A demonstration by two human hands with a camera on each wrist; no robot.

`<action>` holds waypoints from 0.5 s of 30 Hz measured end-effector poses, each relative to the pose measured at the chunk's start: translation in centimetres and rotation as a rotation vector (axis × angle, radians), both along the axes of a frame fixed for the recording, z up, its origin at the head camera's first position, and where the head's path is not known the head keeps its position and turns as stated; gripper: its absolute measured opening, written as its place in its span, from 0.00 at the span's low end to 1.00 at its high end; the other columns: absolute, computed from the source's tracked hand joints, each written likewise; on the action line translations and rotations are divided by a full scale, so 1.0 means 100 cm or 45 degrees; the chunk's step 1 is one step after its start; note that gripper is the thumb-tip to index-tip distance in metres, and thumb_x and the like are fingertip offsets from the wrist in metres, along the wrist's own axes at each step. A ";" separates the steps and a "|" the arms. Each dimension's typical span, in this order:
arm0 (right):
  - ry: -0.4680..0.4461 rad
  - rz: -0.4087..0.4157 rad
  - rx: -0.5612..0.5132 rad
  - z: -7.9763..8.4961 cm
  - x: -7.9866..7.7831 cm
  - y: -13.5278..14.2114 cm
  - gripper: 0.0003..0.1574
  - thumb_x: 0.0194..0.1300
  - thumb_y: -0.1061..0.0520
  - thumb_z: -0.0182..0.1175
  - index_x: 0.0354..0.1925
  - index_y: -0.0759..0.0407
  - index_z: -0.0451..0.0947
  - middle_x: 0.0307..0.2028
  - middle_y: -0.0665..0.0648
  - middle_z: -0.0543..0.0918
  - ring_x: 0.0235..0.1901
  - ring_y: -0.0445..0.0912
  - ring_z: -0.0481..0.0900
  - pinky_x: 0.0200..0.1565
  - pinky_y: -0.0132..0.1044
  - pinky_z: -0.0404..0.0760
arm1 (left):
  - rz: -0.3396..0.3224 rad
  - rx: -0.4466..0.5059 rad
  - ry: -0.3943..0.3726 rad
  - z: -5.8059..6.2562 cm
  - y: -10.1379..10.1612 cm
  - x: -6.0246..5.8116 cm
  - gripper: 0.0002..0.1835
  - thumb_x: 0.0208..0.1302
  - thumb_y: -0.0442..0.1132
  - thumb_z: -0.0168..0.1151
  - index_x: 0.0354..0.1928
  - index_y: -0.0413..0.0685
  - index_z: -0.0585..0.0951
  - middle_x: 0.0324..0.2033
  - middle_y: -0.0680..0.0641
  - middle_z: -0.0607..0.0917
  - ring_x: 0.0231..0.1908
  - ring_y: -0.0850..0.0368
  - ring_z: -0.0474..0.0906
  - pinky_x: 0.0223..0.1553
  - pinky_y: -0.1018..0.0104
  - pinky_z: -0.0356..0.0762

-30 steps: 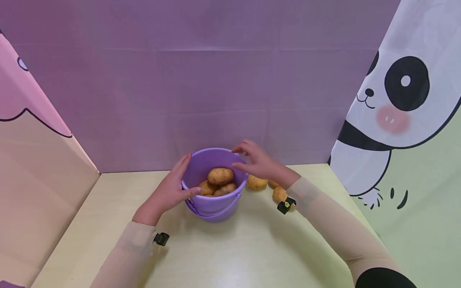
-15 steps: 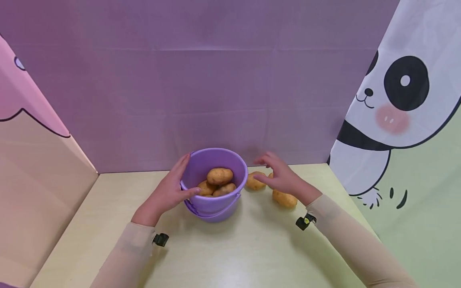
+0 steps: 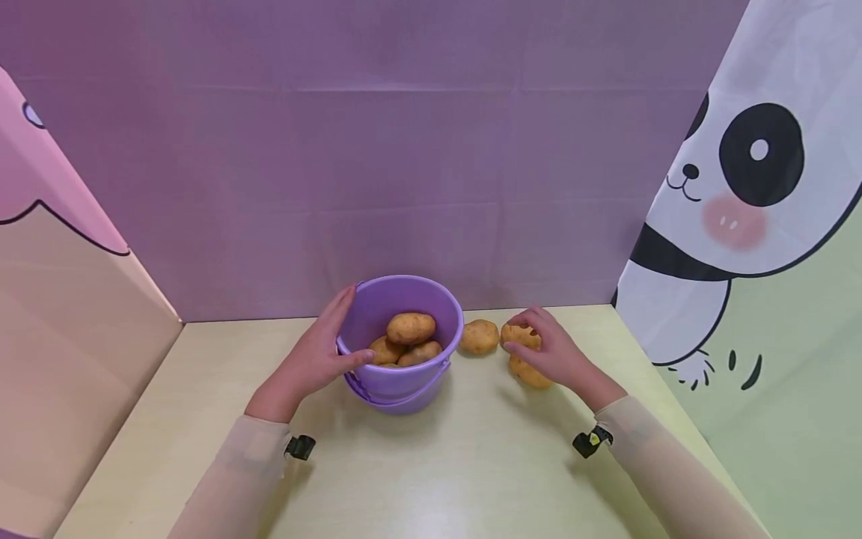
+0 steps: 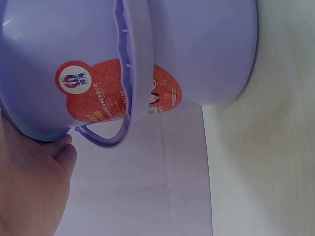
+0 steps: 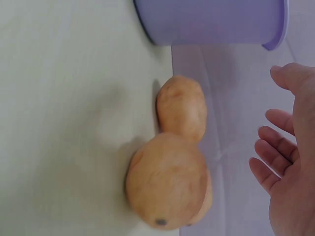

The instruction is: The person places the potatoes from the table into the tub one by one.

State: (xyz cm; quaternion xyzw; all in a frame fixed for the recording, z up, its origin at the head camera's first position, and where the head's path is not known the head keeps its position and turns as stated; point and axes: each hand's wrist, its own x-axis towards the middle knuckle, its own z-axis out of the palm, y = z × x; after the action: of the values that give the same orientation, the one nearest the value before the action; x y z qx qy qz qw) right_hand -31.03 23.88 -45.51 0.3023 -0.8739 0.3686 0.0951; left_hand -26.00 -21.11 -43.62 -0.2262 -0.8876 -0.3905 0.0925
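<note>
A purple bucket (image 3: 400,385) stands upright on the table, with several potatoes (image 3: 411,329) inside. My left hand (image 3: 310,367) holds its left rim, the thumb at the front edge and the fingers spread along the side. In the left wrist view, fingertips bend at the rim near the lowered bucket handle (image 4: 140,64) and a red label (image 4: 101,91). To the right of the bucket lie three loose potatoes: one close by (image 3: 479,337), a second potato (image 3: 517,335) at the back and a third potato (image 3: 528,372) in front. Above the latter two hovers my right hand (image 3: 559,355), fingers loosely bent and holding nothing.
The pale wooden table (image 3: 431,479) ends at a purple backdrop (image 3: 404,150) close behind the bucket and potatoes. A panda-print panel (image 3: 754,224) borders the right side, and a pink and beige panel (image 3: 60,337) the left.
My right hand has moved from the bucket's right rim rightwards, over the loose potatoes, and lowered toward them. My left hand has stayed at the rim; the bucket has hardly moved.
</note>
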 end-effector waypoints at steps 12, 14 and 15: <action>0.093 -0.030 0.006 -0.020 0.007 0.024 0.22 0.70 0.60 0.76 0.57 0.68 0.83 0.53 0.68 0.83 0.53 0.65 0.79 0.53 0.65 0.82 | 0.003 -0.007 -0.007 0.001 0.001 0.001 0.64 0.67 0.59 0.78 0.91 0.43 0.47 0.89 0.39 0.49 0.85 0.31 0.50 0.80 0.28 0.55; 0.110 -0.034 0.012 -0.023 0.007 0.026 0.23 0.70 0.60 0.77 0.57 0.69 0.83 0.53 0.68 0.83 0.53 0.65 0.79 0.51 0.64 0.82 | 0.005 -0.011 -0.009 0.001 0.001 0.000 0.64 0.67 0.59 0.78 0.91 0.44 0.47 0.89 0.39 0.49 0.85 0.31 0.50 0.80 0.28 0.55; 0.124 -0.034 0.018 -0.024 0.007 0.027 0.23 0.69 0.61 0.77 0.57 0.69 0.83 0.52 0.68 0.83 0.52 0.65 0.79 0.50 0.64 0.81 | 0.006 -0.011 -0.011 0.001 0.001 0.000 0.64 0.67 0.59 0.78 0.91 0.44 0.47 0.89 0.39 0.49 0.85 0.31 0.50 0.80 0.27 0.55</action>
State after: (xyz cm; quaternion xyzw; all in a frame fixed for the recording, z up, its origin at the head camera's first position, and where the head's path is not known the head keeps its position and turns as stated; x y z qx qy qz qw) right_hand -30.36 26.58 -47.92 0.3089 -0.8747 0.3462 0.1403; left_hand -25.95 -21.03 -43.56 -0.2229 -0.8901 -0.3875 0.0887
